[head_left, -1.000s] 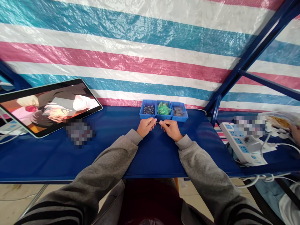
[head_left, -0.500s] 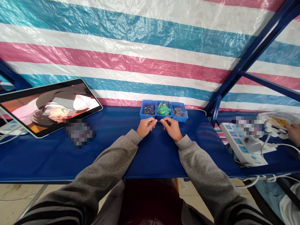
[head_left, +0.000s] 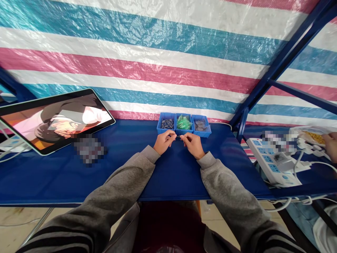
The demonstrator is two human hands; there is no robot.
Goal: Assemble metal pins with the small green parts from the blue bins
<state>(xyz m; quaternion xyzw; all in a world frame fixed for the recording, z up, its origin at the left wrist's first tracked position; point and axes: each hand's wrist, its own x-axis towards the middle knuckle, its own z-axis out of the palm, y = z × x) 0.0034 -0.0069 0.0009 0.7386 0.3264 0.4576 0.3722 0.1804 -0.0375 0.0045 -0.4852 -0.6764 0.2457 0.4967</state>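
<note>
In the middle of the head view, just in front of three small blue bins, my left hand (head_left: 165,141) is closed in a pinch. Facing it, my right hand (head_left: 192,143) pinches too. A small thin rod-like piece (head_left: 178,136) spans the narrow gap between my fingertips; it is too small to name, and I cannot tell whether it is one part or two. The left bin (head_left: 166,132) holds many small dark metal pieces that look like screws. Green plastic pieces (head_left: 184,122) fill the middle bin. Greyish translucent pieces (head_left: 200,124) lie in the right bin (head_left: 202,133).
A tablet (head_left: 58,119) leans at the left of the blue table (head_left: 173,175), with a blurred-out object (head_left: 90,149) before it. At right are a white power strip (head_left: 272,165) with cables, a plastic bag of yellowish pieces (head_left: 312,137) and another person's hand (head_left: 330,144).
My right hand has shifted slightly left, so its fingertips and the thin piece come closer to my left fingertips. The other person's hand has moved further into view at right.
</note>
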